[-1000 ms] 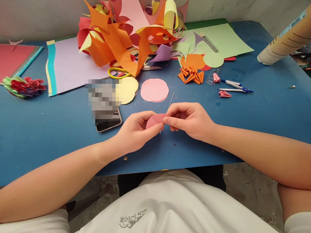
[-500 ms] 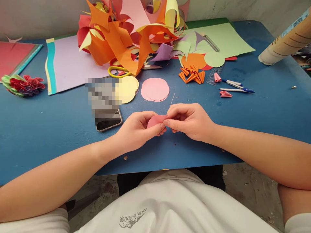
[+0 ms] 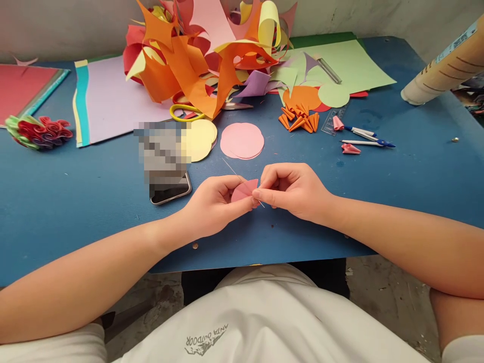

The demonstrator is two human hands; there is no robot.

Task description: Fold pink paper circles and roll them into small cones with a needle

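Note:
A small pink paper disc (image 3: 243, 191) is pinched between the fingers of my left hand (image 3: 212, 204) just above the blue table (image 3: 75, 186). My right hand (image 3: 293, 189) is closed beside it, fingertips touching the disc's right edge and pinching a thin wire (image 3: 242, 181). The wire slants across the disc from upper left to lower right. Behind my hands lie a stack of pink paper circles (image 3: 242, 140) and pale yellow circles (image 3: 200, 138).
A phone (image 3: 172, 193) lies left of my hands. Orange paper cones (image 3: 299, 121), small pink cones (image 3: 350, 148), pens (image 3: 365, 142), yellow-handled scissors (image 3: 183, 112) and a heap of cut coloured paper (image 3: 204, 55) sit farther back. A rolled-paper flower (image 3: 38, 132) is far left, a cardboard tube (image 3: 442, 65) far right.
The wire has swung from pointing up and right to slanting across the disc toward the upper left. Both hands stayed in place, with the disc turned slightly.

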